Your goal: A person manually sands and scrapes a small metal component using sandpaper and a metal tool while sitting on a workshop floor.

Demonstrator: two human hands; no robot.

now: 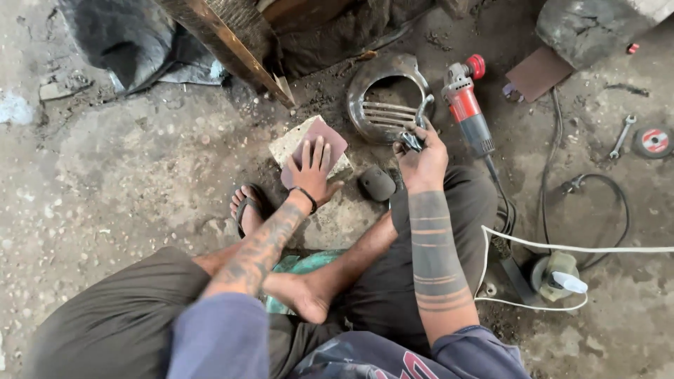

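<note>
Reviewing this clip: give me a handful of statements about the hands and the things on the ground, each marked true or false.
1. The left hand lies flat on a reddish sanding sheet on top of a pale block. True.
2. The right hand is gripping the red angle grinder. False: the grinder lies on the ground beside it; the hand holds a small metal tool against the round metal grille.
3. A wrench lies on the ground at the right. True.
4. Both feet wear sandals. False: only the foot near the block shows one; the other is bare.
</note>
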